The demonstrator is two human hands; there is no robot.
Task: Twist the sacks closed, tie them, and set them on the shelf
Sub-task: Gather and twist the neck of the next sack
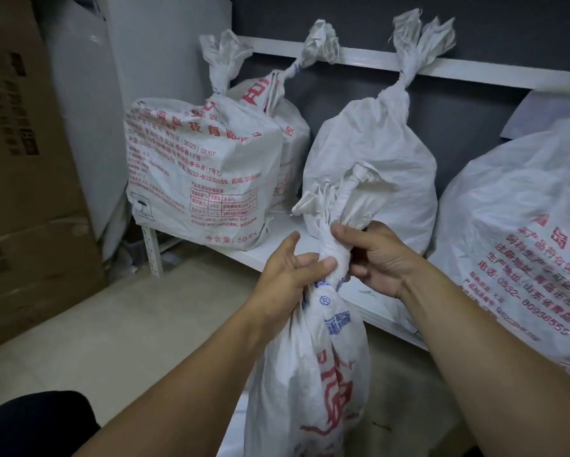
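At lower centre of the frame, a sack (326, 374) is being held by its twisted neck, in front of the shelf (244, 258). The neck is being gripped by the left hand (290, 275), fingers curled round it, and pinched just above by the right hand (379, 258). Tied sacks (369, 153) are being stored across the upper frame. Twisting seems done. The knot is apparently being formed, and shelving is being left for later.

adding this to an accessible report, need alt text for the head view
The left hand and right hand grip the twisted neck of a white sack held upright in front of a low white shelf. Behind it tied sacks sit on the shelf, and cardboard boxes stand at left.
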